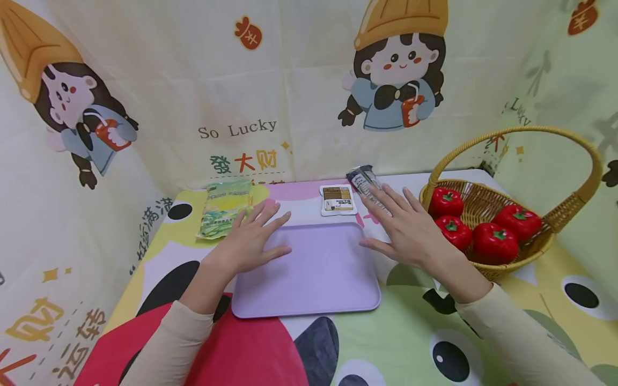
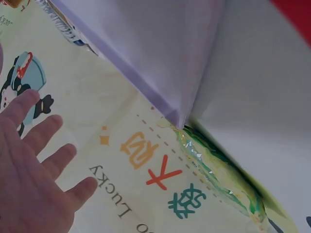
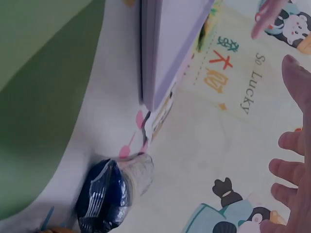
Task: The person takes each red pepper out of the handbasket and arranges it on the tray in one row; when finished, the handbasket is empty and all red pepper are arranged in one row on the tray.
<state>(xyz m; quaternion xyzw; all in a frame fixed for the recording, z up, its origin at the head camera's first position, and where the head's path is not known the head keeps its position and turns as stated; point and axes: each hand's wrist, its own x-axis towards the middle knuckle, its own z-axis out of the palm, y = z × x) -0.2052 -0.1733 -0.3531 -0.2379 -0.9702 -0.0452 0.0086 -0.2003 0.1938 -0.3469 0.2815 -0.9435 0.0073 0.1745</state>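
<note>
My left hand (image 1: 248,244) is held over the left edge of a lilac rectangular tray (image 1: 309,279), its fingers spread and nothing in them. My right hand (image 1: 407,230) hovers on the tray's other side, also with spread fingers and holding nothing. Beyond the left fingers lies a green and yellow plastic packet (image 1: 224,206). A small white and brown packet (image 1: 337,200) lies just behind the tray. The right fingertips overlap a dark, partly clear packet (image 1: 363,178) in the head view; in the right wrist view this packet (image 3: 104,194) is below the tray's corner.
At the right stands a wicker basket (image 1: 545,247) with a tall arched handle (image 1: 584,155), holding several red bell peppers (image 1: 494,244). A cartoon-printed cloth (image 1: 386,348) covers the table. Printed curtains (image 1: 309,107) hang behind it and along both sides.
</note>
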